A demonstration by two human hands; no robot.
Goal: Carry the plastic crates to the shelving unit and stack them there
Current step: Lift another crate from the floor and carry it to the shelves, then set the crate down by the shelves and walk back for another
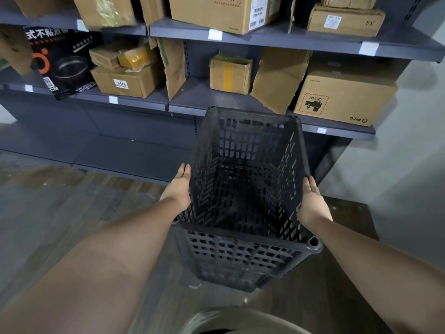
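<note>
Pressing flat against its side walls, the left hand (180, 186) and right hand (313, 203) clamp the empty crate (245, 189); stiff, probably light, rims offer surer hold.

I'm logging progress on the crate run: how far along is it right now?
Done: nothing stacked shows yet on the bare bottom shelf. In hand: one empty black plastic crate, pressed between the left hand and right hand, in front of the shelving unit. Left: setting it down.
</note>
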